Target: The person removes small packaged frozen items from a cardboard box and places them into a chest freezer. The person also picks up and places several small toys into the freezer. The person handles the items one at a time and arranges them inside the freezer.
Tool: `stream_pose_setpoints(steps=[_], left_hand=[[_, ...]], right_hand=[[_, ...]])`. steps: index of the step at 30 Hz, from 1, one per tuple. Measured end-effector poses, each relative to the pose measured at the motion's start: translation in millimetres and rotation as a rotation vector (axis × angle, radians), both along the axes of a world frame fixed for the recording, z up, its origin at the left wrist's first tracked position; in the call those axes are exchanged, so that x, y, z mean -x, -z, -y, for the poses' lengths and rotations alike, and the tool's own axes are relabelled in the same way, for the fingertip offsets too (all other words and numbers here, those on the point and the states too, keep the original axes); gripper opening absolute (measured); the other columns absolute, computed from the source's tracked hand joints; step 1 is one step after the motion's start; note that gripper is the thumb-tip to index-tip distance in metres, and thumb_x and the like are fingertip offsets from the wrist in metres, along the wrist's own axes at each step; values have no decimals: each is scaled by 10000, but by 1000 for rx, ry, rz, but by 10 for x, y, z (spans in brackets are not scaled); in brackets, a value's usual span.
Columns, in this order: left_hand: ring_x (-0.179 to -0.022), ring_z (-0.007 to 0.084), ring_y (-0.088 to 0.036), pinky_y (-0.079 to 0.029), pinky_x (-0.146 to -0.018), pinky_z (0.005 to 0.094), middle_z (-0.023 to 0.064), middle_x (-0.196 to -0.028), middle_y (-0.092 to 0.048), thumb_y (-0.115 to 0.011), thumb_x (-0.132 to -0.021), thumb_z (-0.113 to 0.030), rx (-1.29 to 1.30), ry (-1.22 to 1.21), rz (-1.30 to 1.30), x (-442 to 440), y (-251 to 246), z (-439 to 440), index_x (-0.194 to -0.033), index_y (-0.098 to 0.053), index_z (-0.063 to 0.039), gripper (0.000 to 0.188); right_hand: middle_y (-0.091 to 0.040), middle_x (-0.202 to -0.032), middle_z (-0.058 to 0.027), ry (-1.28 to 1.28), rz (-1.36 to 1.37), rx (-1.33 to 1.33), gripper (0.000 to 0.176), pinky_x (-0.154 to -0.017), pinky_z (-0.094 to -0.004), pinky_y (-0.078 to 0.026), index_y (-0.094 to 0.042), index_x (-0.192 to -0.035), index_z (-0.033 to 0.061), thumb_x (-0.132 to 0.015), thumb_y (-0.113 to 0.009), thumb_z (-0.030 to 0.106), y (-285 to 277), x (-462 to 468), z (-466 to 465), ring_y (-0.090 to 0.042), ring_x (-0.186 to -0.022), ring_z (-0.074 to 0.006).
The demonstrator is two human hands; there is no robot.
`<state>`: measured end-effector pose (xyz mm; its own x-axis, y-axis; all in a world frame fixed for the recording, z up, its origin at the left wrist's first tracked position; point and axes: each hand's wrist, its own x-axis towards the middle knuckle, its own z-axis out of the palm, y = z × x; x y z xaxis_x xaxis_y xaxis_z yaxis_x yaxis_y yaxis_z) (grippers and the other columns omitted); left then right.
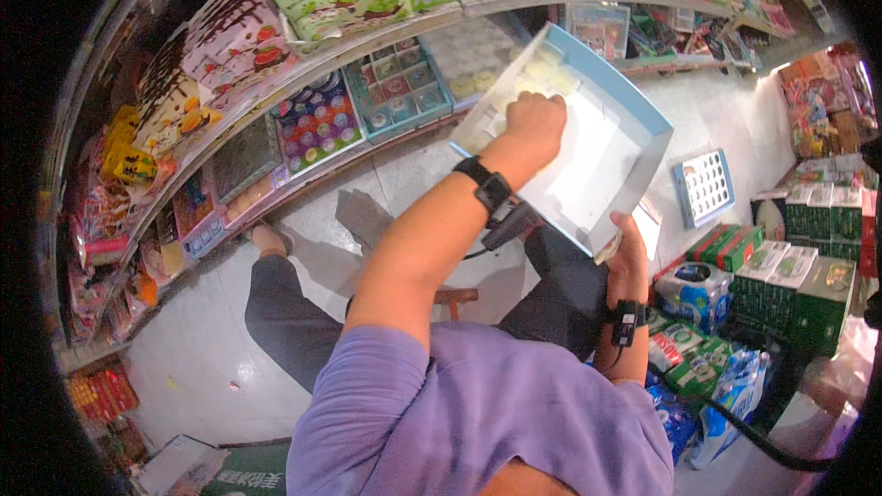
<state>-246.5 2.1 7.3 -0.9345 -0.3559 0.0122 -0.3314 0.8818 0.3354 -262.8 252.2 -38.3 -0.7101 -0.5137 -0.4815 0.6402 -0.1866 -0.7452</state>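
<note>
A shallow light-blue cardboard box [586, 145] with a white inside is held tilted above the floor. Several pale yellow round items [548, 69] lie towards its far left end. My left hand [537, 125] is curled over the inside of the box beside these items; its fingertips are hidden, so whether it holds anything is unclear. With the thumb over the near right rim, my right hand [628, 244] grips the box, and a white card or flap [645, 224] shows beside it. A light-blue tray with a white panel of dark round holes [703, 187] rests on the floor at the right.
Ahead and left curves a shelf [386, 27] of snack packs, with compartmented boxes [396, 86] on the lower level. Green cartons [820, 289], shrink-wrapped bottles [694, 293] and bagged goods stand at the right. A small stool-like object [455, 296] is between my legs.
</note>
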Motion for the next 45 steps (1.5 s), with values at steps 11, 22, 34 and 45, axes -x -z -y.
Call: stream_pose_setpoints(steps=[11,22,34,45], left_hand=[[-887,337,-587,-503,-726,420,170,-883,-616,-647,-665,-24,-41,84,-197,270,103,-211,-970,-530,-26,327],[-988,180,-547,-456,-834,320,60,-1008,-538,-775,-622,-150,-749,33,-450,-841,-373,410,-1096,-494,-72,556],[-810,387,-623,-490,-705,439,192,-838,-627,-732,-620,-132,-438,-190,39,-1469,1343,962,-1069,-478,-76,519],[-953,370,-599,-485,-804,420,221,-1009,-612,-780,-575,-135,-283,-242,-50,181,1373,2296,-1072,-496,-51,579]], right_hand=[[-582,-939,-102,134,11,-152,505,-639,-321,-491,-494,-1167,-9,-729,-629,202,147,103,-96,-587,-766,-226],[-553,-1102,-141,222,-54,-93,596,-776,-355,-511,-430,-1259,-31,-748,-615,214,44,100,-66,-576,-976,-266],[-557,-1102,-138,368,34,-133,589,-786,-398,-510,-411,-1285,9,-765,-628,180,-35,92,-84,-574,-966,-299],[-536,-1170,-142,460,84,-226,615,-840,-435,-488,-393,-1309,9,-774,-609,220,-124,97,-46,-551,-1029,-302]])
